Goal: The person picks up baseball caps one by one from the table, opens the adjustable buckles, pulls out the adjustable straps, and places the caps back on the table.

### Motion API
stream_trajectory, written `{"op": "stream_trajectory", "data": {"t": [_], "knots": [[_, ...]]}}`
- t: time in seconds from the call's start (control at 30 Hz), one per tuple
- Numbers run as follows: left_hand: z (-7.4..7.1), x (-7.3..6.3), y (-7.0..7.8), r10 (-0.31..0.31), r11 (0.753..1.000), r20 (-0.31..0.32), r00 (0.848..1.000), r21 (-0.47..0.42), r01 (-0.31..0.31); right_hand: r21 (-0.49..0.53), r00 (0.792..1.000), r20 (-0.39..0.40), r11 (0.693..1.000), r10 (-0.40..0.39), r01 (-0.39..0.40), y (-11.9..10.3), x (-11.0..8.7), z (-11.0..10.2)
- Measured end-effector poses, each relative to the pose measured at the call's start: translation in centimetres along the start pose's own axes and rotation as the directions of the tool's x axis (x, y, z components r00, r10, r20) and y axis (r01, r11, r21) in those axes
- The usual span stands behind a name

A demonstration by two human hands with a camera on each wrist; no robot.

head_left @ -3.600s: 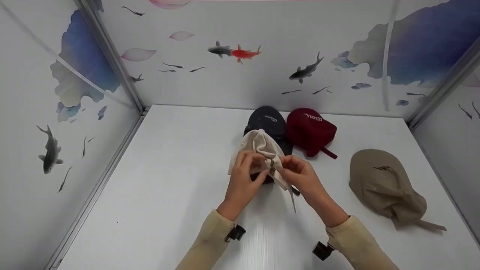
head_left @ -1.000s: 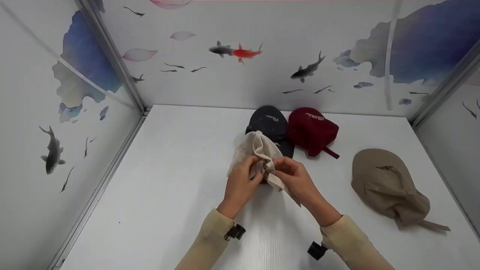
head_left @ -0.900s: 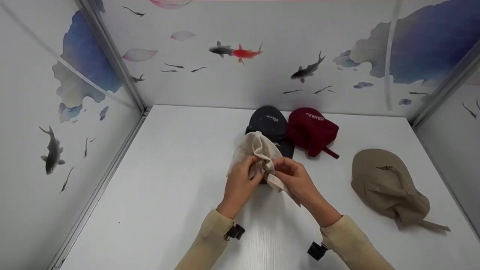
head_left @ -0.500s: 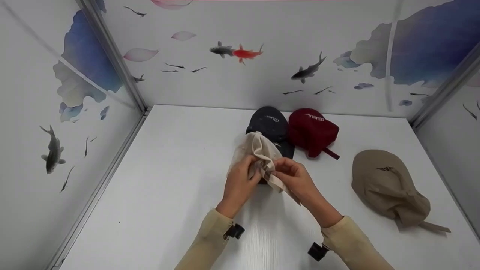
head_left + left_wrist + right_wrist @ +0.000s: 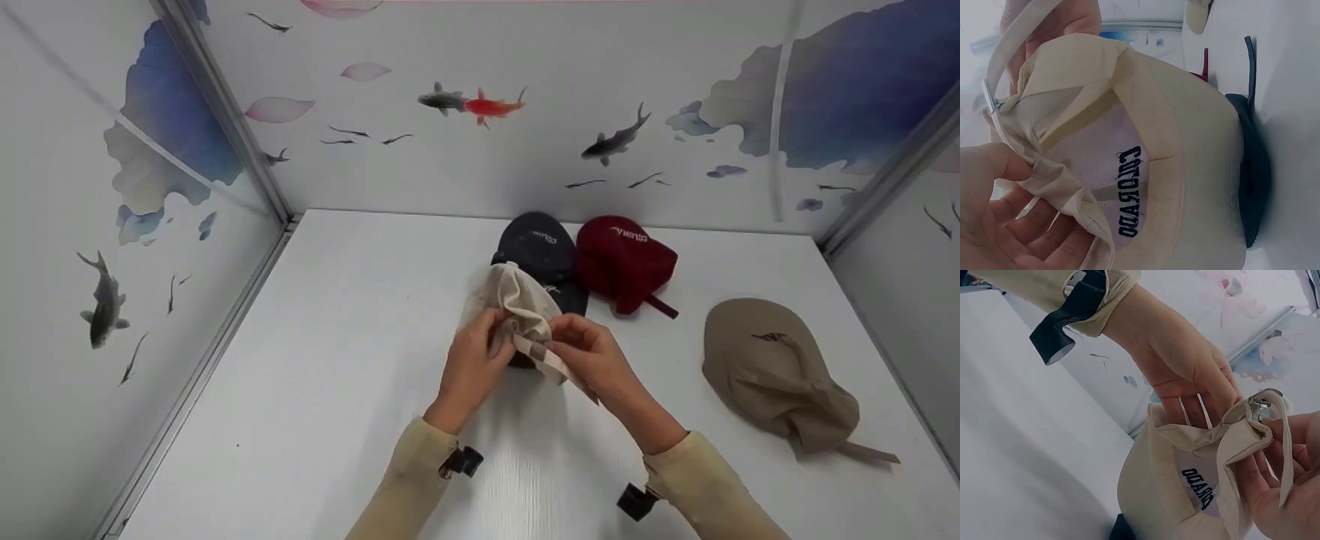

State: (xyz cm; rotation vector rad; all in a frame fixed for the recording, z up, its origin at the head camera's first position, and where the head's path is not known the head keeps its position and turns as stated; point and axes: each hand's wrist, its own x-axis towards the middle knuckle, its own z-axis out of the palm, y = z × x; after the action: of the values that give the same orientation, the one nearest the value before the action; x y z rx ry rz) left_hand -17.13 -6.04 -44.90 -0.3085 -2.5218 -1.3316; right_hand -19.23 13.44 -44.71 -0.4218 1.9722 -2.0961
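Walls (image 5: 480,161), fish-patterned, edge a white table (image 5: 337,337); both hands (image 5: 466,367) (image 5: 601,360) grip a cream cap (image 5: 511,289).

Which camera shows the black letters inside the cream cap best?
The left wrist view: it looks into the cream cap, so the whole row of black letters shows clearly. The right wrist view shows only some of them, at a slant, since cloth seems to hide the rest. The head view shows none of them.
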Motion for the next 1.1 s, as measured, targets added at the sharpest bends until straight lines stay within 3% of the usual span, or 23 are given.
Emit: {"op": "stream_trajectory", "data": {"t": [0.17, 0.37, 1.1], "knots": [[-0.5, -0.3, 0.4, 0.036, 0.994, 0.085, 0.996, -0.102, -0.027, 0.033, 1.000, -0.028, 0.999, 0.005, -0.005, -0.2, 0.0, -0.1], [-0.8, -0.4, 1.1, -0.024, 0.984, 0.151, 0.988, -0.173, 0.050, 0.038, 0.999, -0.038, 0.999, 0.002, -0.001, -0.3, 0.0, -0.1], [0.0, -0.4, 1.1, 0.015, 0.993, 0.106, 0.994, -0.118, -0.002, 0.002, 0.999, -0.013, 0.999, -0.032, 0.032, 0.3, -0.1, -0.4]]}}
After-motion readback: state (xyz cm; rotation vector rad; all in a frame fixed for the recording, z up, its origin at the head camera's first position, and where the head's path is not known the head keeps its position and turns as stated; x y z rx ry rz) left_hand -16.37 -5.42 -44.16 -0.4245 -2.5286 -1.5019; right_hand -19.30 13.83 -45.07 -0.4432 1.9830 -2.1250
